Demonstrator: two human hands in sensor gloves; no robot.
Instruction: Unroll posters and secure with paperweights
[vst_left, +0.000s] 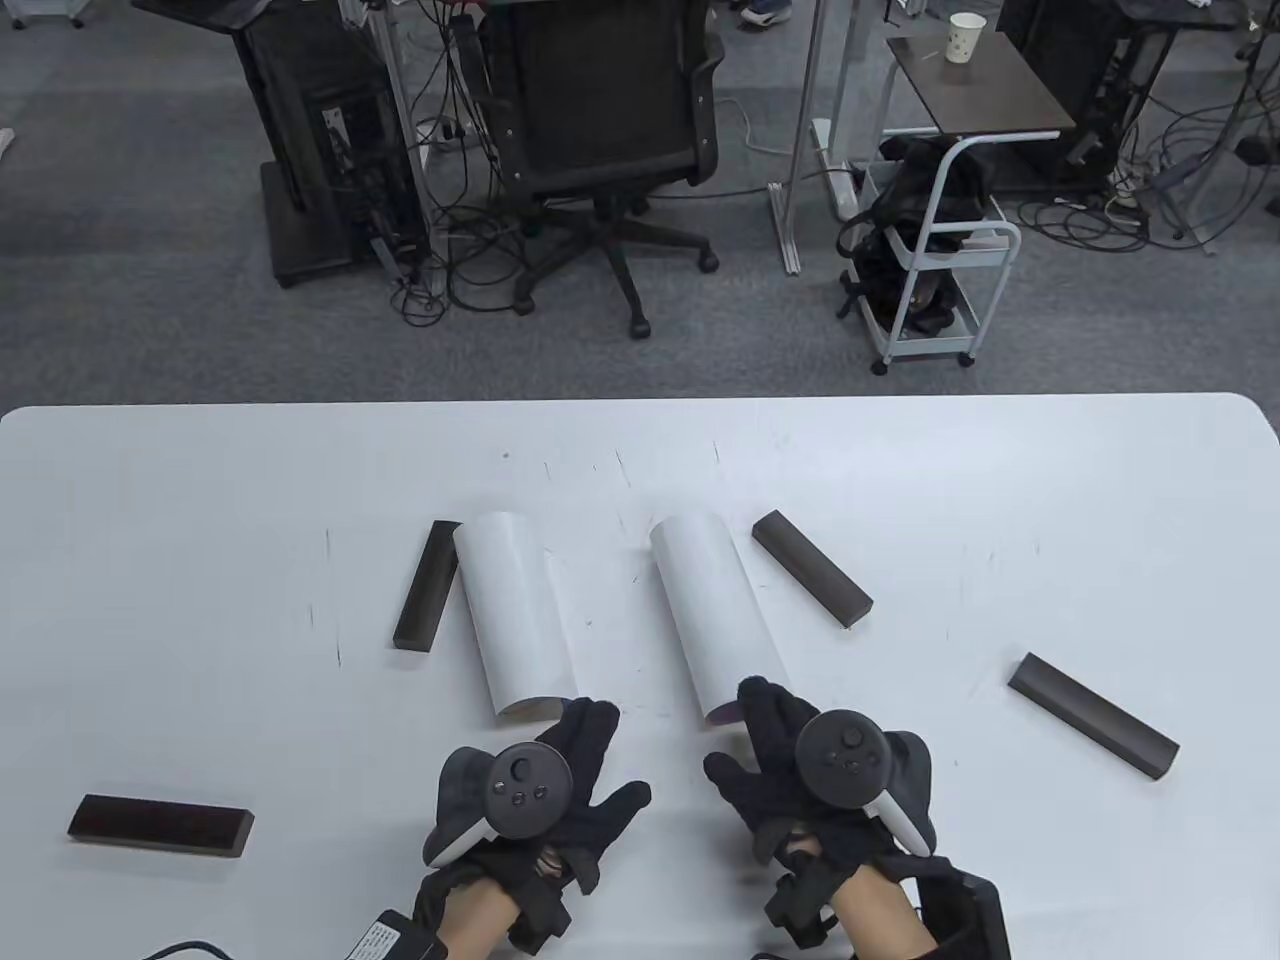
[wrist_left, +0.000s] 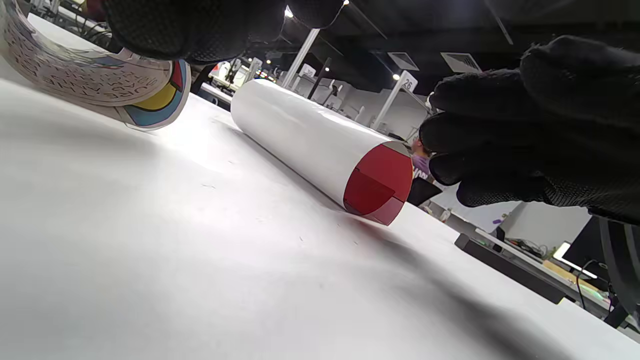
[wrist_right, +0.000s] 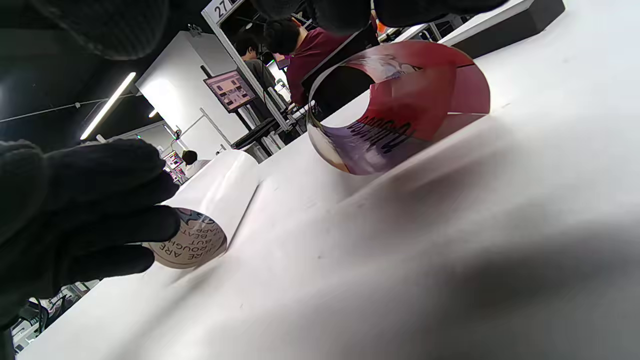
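Left hand: gloved left hand (vst_left: 530, 790) low at the near table edge, fingers spread, fingertips at the near end of the left poster roll (vst_left: 515, 625); whether they actually press the paper cannot be told.
Right hand: gloved right hand (vst_left: 815, 775) beside it, fingers (vst_left: 765, 705) reaching onto the near end of the right poster roll (vst_left: 715, 615); the right wrist view shows fingertips over that roll's open mouth, but a firm grip cannot be confirmed.
Left roll: still curled, white side out, lying near the table's middle; its inside shows black lettering and coloured print in the left wrist view (wrist_left: 100, 80).
Right roll: also curled, just beside the first, red print inside (wrist_left: 377, 182).
Paperweights: four dark bars on the white table (vst_left: 200, 520). One bar (vst_left: 428, 598) touches the left roll's far-left side; another bar (vst_left: 810, 568) lies just right of the right roll; a third bar (vst_left: 1092, 715) sits well apart at right; a fourth bar (vst_left: 160, 825) near the front-left edge.
Background: office chair (vst_left: 600, 110), white cart (vst_left: 930, 260), paper cup (vst_left: 965, 38).
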